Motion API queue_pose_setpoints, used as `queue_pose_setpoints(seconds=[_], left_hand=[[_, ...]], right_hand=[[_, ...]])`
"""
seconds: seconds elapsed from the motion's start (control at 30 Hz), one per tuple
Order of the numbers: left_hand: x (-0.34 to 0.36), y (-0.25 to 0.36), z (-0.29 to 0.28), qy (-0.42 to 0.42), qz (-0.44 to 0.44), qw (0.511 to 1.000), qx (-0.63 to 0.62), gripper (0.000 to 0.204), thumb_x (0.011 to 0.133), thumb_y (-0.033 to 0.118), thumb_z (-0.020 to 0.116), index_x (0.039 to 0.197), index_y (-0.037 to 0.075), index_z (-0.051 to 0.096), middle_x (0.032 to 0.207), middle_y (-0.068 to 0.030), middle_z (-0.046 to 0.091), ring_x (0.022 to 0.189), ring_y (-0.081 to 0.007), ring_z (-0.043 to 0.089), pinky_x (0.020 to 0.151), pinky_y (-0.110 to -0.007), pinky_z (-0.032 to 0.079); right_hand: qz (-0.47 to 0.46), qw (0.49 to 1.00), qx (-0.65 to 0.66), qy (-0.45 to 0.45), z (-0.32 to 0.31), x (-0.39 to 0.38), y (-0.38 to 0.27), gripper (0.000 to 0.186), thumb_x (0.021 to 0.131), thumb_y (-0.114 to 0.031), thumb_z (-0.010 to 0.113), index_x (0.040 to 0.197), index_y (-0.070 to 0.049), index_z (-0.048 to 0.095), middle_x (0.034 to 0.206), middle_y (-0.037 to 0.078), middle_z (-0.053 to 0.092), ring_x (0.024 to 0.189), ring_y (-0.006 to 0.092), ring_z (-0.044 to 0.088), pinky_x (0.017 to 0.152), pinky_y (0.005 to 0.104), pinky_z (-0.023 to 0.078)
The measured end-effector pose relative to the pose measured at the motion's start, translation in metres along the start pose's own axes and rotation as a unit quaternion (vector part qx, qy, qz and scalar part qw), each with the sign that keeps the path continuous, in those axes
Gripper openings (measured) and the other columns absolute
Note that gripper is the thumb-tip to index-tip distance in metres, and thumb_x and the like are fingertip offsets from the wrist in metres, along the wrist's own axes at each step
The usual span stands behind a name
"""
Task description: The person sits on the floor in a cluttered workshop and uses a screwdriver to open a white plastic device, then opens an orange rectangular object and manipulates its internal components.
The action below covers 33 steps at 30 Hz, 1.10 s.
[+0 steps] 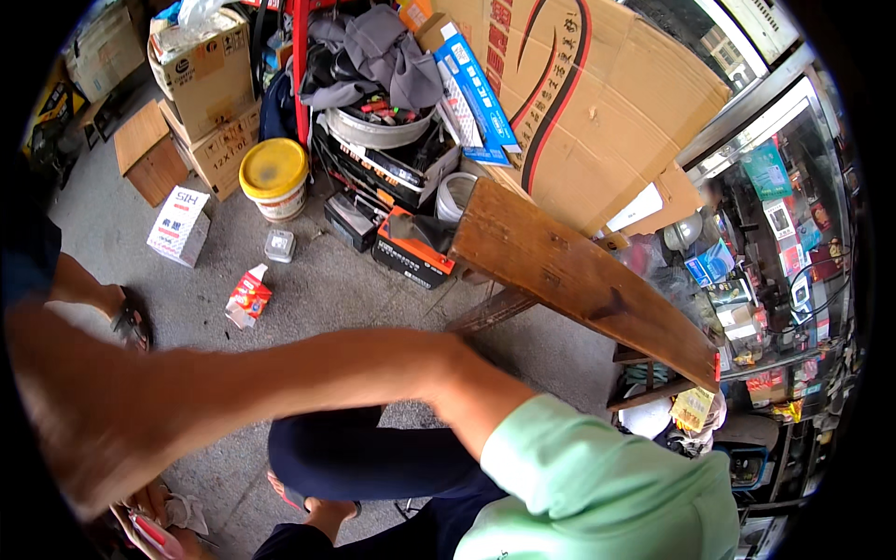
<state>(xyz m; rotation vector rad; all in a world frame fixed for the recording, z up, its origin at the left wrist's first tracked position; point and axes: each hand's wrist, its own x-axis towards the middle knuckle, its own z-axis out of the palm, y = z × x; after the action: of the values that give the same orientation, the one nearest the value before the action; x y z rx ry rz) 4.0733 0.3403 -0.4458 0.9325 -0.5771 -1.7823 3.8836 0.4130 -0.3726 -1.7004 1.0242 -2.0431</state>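
My right forearm crosses the middle from a pale green sleeve (560, 448), and my right hand (79, 443) is a motion blur at the far left, its fingers unclear. Below it, at the lower-left rim, my left hand (187, 546) is partly hidden, holding a pink-and-white object (154, 530) beside a crumpled white scrap (187, 511). Dark-trousered legs (364, 448) with sandalled feet lie below my arm. A torn red-and-white carton (247, 297) and a small grey container (280, 245) lie on the floor beyond.
A person's leg (93, 289) in a sandal is at left. Behind stand boxes (201, 84), a yellow-lidded bucket (273, 177), a cluttered pile (369, 65) and large cardboard (616, 103). A wooden bench (579, 280) slants at right beside a glass display case (793, 233).
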Motion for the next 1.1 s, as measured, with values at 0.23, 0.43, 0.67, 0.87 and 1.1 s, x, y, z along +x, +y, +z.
queue_pose_setpoints(seconds=[0.23,0.43,0.67,0.87,1.1], left_hand=[[0.018,-0.016,-0.037,-0.142,-0.076,0.986,0.045,0.024,0.096,0.027,0.042,0.087,0.005,0.048,0.068,-0.0017,0.04,0.048,-0.0117,0.035,0.038,-0.026,0.031],[0.031,-0.027,-0.051,-0.247,-0.118,0.958,0.083,0.018,0.099,0.019,0.036,0.096,0.003,0.045,0.069,-0.0008,0.036,0.045,-0.0092,0.03,0.033,-0.023,0.029],[0.028,-0.038,-0.037,-0.147,-0.162,0.974,0.055,0.022,0.099,0.024,0.037,0.086,0.006,0.04,0.063,-0.0002,0.033,0.039,-0.0097,0.029,0.028,-0.023,0.03],[0.032,-0.042,-0.028,-0.128,-0.212,0.966,0.072,0.03,0.098,0.029,0.04,0.077,0.009,0.038,0.06,-0.0004,0.033,0.04,-0.0111,0.029,0.031,-0.024,0.031],[0.031,-0.03,-0.028,-0.236,-0.247,0.933,0.11,0.03,0.097,0.029,0.041,0.075,0.009,0.039,0.065,-0.0007,0.033,0.048,-0.0111,0.029,0.039,-0.024,0.027]], right_hand=[[0.5,0.731,-0.464,-0.012,-0.148,-0.284,0.032,0.038,0.085,-0.036,0.06,0.09,0.001,0.058,0.078,0.021,0.062,0.074,0.0384,0.061,0.068,0.0441,0.049],[0.76,0.459,-0.458,-0.044,-0.135,-0.492,0.013,0.088,0.065,-0.029,0.075,0.136,-0.005,0.029,0.141,0.029,0.025,0.122,0.0463,0.037,0.096,0.0538,0.036],[0.686,0.535,-0.48,-0.112,-0.111,-0.599,0.0,0.051,0.074,-0.009,0.061,0.123,-0.012,0.048,0.097,0.018,0.06,0.091,0.0352,0.06,0.078,0.0434,0.049],[0.76,0.325,-0.499,-0.26,-0.14,-0.645,-0.116,0.021,0.077,-0.012,0.054,0.088,-0.008,0.071,0.093,0.016,0.067,0.088,0.0308,0.066,0.073,0.0427,0.053],[0.838,0.254,-0.382,-0.295,-0.145,-0.635,-0.149,0.027,0.078,-0.008,0.053,0.099,-0.006,0.069,0.1,0.012,0.068,0.09,0.0304,0.066,0.063,0.0479,0.054]])
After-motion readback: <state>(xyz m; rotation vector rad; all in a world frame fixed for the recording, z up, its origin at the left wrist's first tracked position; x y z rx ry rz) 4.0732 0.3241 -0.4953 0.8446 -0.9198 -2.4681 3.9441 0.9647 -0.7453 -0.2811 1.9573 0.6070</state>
